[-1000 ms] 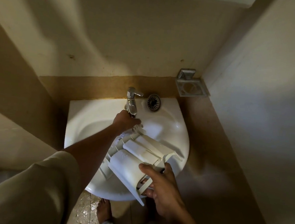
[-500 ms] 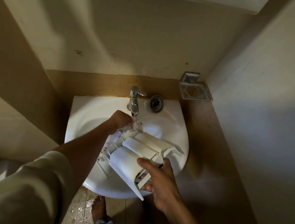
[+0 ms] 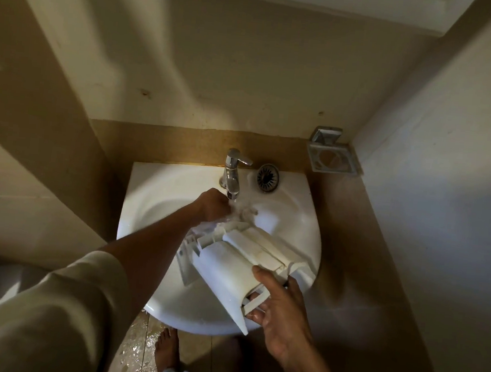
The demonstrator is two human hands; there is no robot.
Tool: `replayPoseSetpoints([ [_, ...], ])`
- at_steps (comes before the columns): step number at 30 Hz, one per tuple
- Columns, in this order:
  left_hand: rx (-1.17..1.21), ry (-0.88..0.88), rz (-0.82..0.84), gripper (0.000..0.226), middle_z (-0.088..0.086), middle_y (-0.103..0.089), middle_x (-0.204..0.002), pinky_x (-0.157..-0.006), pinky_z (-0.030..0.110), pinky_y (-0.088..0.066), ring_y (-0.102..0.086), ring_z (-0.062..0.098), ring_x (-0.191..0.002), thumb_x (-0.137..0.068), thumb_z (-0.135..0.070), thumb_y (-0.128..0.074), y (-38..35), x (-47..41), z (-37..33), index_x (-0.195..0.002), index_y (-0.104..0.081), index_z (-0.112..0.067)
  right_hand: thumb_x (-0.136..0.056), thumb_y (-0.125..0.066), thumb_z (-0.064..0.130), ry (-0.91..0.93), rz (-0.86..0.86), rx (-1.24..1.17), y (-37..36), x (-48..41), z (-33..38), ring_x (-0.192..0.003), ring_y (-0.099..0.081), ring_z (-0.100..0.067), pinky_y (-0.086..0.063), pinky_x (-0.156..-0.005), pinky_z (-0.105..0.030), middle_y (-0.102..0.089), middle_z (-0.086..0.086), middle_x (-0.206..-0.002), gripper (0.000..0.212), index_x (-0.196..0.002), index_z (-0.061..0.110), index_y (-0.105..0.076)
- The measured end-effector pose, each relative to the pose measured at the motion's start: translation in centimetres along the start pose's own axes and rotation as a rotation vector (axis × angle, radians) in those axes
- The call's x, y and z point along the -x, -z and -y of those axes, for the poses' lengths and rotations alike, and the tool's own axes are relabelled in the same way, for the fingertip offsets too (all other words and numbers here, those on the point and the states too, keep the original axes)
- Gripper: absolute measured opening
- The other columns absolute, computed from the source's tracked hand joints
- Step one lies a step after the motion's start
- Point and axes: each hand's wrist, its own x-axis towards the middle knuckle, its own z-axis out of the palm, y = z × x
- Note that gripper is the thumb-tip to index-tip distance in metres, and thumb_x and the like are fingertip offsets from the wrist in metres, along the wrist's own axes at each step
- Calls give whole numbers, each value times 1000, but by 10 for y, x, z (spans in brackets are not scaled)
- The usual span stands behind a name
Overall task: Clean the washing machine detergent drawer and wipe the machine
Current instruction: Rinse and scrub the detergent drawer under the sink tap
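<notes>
The white plastic detergent drawer (image 3: 225, 264) lies tilted across the white sink (image 3: 155, 187), its underside up. My right hand (image 3: 281, 310) grips its near end, thumb on top and fingers hooked through the frame below. My left hand (image 3: 211, 205) is curled at the drawer's far end, right under the chrome tap (image 3: 233, 173). Water runs from the tap and splashes over that end. The left fingers are hidden, so I cannot tell what they hold.
A round metal drain strainer (image 3: 267, 178) lies on the sink ledge right of the tap. An empty metal soap holder (image 3: 331, 157) hangs in the wall corner. Walls close in on both sides. My bare foot (image 3: 166, 348) stands on wet floor tiles (image 3: 134, 351).
My left hand has shifted slightly left and back beside the tap, and the water splash over the drawer's far end has grown. The right hand keeps its grip.
</notes>
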Motion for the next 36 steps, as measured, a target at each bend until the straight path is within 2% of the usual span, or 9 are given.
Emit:
replayPoseSetpoints([
  [6, -67, -66, 15, 37, -2, -56, -60, -66, 29, -37, -53, 16, -70, -94, -40, -66, 5, -5, 1, -78, -76, -8, -77, -81, 11, 95, -64, -82, -2, -3, 10, -95, -71, -33, -59, -66, -42, -71, -14, -111, 51, -121, 21, -56],
  [14, 138, -37, -27, 15, 14, -76, -91, -85, 33, -54, -65, 18, -84, -82, -2, -73, 10, -9, 16, -95, -80, 1, -75, -84, 10, 80, -123, -115, -25, -11, 12, -83, -75, -33, -61, -67, -48, -74, -15, -101, 61, -127, 13, -53],
  [18, 430, 4, -98, 14, 11, -77, -88, -66, 19, -56, -66, 13, -72, -82, 7, -71, 6, -10, 26, -91, -80, 0, -74, -85, 13, 80, -175, -173, -27, -16, 17, -84, -73, -33, -60, -63, -45, -72, -16, -101, 61, -127, 12, -54],
  [21, 647, 97, -78, 5, 13, -70, -79, -52, 22, -53, -60, 21, -64, -89, -2, -72, 0, -5, 24, -89, -77, -1, -77, -83, 11, 130, -192, -194, -29, -14, 22, -80, -69, -32, -57, -59, -40, -67, -17, -98, 58, -123, 22, -50],
  [24, 800, 177, 1, 33, 18, -62, -83, -67, 33, -53, -58, 27, -73, -93, -31, -72, -11, 0, 25, -100, -72, 2, -81, -79, 10, 165, -199, -221, -31, -5, 29, -80, -67, -30, -54, -56, -37, -66, -17, -102, 44, -96, 37, -48],
  [27, 890, 209, 111, 42, 23, -72, -104, -87, 44, -56, -68, 32, -90, -96, -41, -63, -19, 7, 25, -113, -71, -3, -81, -78, 9, 166, -210, -236, -34, -1, 31, -83, -67, -32, -57, -60, -40, -65, -20, -103, 42, -92, 35, -47],
  [31, 1035, 244, 245, 39, 12, -75, -108, -76, 38, -56, -71, 25, -91, -100, -45, -48, -23, 14, 19, -112, -72, -17, -80, -79, 8, 184, -254, -252, -39, 0, 27, -93, -68, -35, -58, -60, -43, -67, -19, -108, 45, -99, 37, -50],
  [34, 994, 308, 233, 50, 14, -70, -115, -88, 48, -52, -63, 33, -107, -100, -55, -41, -21, 15, 20, -120, -67, -18, -78, -81, 9, 191, -276, -249, -43, 0, 24, -88, -71, -29, -56, -50, -35, -71, -12, -103, 45, -113, 21, -55],
  [36, 876, 255, 175, 53, 22, -68, -119, -93, 54, -54, -65, 39, -110, -98, -55, -52, -21, 13, 24, -123, -65, -10, -79, -80, 8, 202, -263, -236, -48, 2, 24, -73, -71, -25, -56, -50, -35, -72, -9, -85, 33, -100, 21, -58],
])
